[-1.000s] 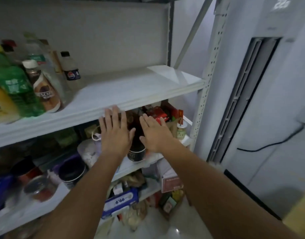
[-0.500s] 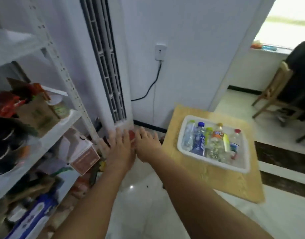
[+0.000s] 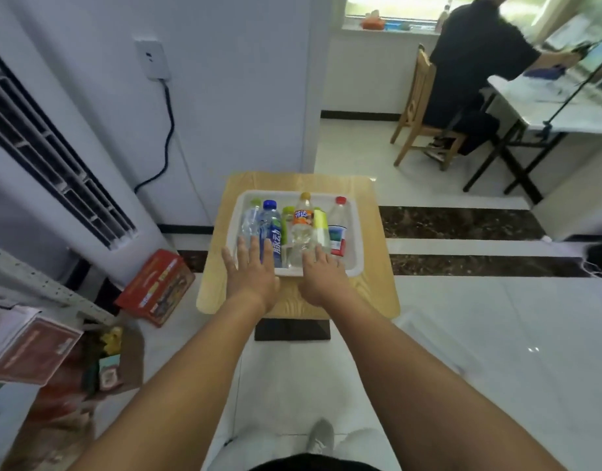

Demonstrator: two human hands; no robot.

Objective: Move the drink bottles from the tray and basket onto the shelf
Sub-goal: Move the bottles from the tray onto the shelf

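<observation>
Both arms are stretched straight out in front, palms down, nothing in either one. The left hand (image 3: 250, 270) hovers over the near-left corner of the tray (image 3: 355, 265), fingers (image 3: 253, 248) straight and a bit spread. Its tips overlap the clear bottle (image 3: 249, 220) and the blue-capped bottle (image 3: 270, 229), but I can't tell if it's actually touching them. The right hand (image 3: 321, 277) is at the tray's near rim, fingers (image 3: 318, 258) straight and loosely together, right in front of the orange-capped bottle (image 3: 301, 226).

My read: each hand is lined up with its own bottle so two get grabbed at once, meaning fewer trips.

Inside the tray the bottles look to be lying side by side, caps toward the far rim, with a red-capped bottle (image 3: 338, 226) at the right end. Probably laid flat so nothing tips. The tray sits on a small wooden table (image 3: 218, 290). A corner of the shelf (image 3: 38, 283) shows well left of the tray and nearer the camera, so there's a turn to make. No basket in view. Far beyond the tray, off right, a person (image 3: 476, 62) sits at a desk.
</observation>
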